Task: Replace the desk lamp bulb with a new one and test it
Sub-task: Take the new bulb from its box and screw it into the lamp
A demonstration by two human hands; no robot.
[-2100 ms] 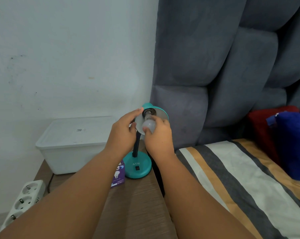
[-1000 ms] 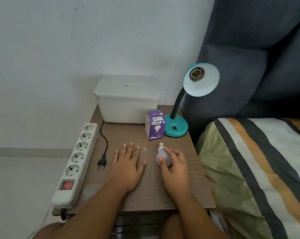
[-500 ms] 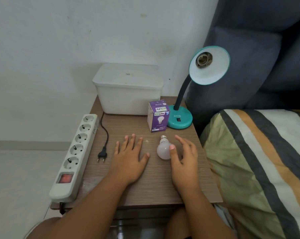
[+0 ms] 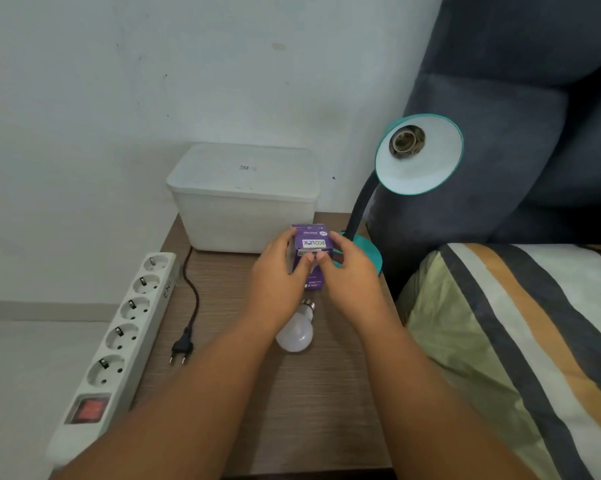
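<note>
Both hands' grip closes on the purple bulb box [image 4: 309, 249] above a wooden bedside table [image 4: 326, 393] against a pale wall [image 4: 153, 81].

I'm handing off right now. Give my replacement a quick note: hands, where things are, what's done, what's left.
Left hand and right hand both grip the purple bulb box, standing on the table.
Old bulb lies loose on the table, nearer than the box.
Lamp socket is empty; its plug lies unplugged beside the power strip.
Done: old bulb out.
Left: open box, screw in new bulb, plug in, test.
</note>
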